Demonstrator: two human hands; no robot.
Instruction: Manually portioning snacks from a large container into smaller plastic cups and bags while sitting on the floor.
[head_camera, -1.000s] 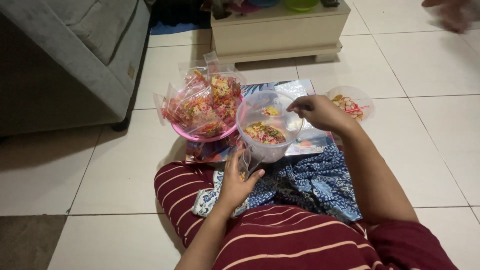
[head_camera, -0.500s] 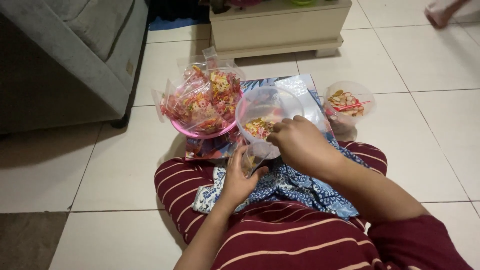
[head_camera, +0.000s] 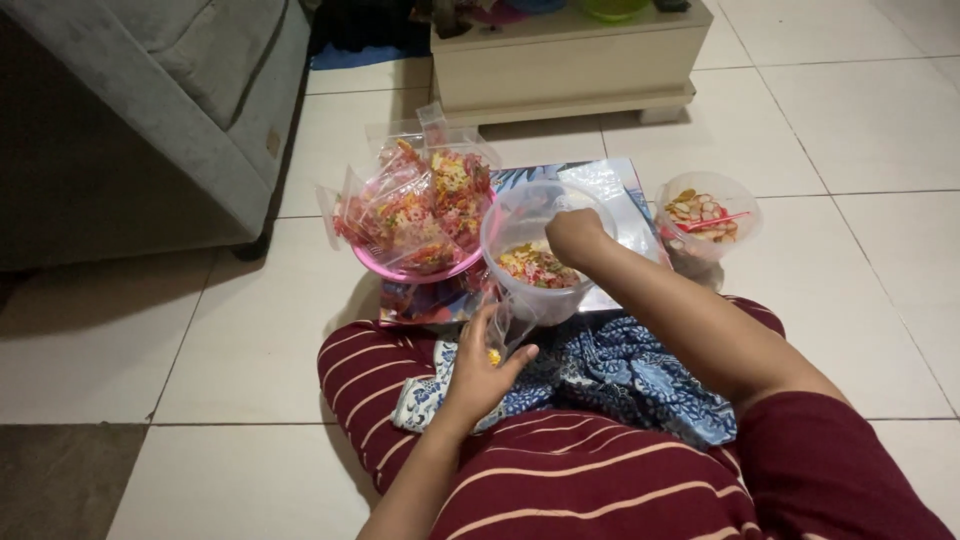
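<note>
I sit on a tiled floor with a clear plastic tub of small colourful snack pieces in front of my knees. My right hand reaches down into the tub, fingers bunched over the pieces. My left hand rests on my lap and holds a small clear plastic bag open, with a few yellow pieces inside it. A pink bowl heaped with filled, sealed little bags stands just left of the tub.
A second clear tub with pale and red pieces and a pink stick stands at right. A glossy printed sheet lies under the tubs. A grey sofa is at left, a low beige table behind. Blue patterned cloth covers my lap.
My right hand went from the tub's far rim down to the small bag by my left hand, then back up into the tub. A person's foot at top right has left view.
</note>
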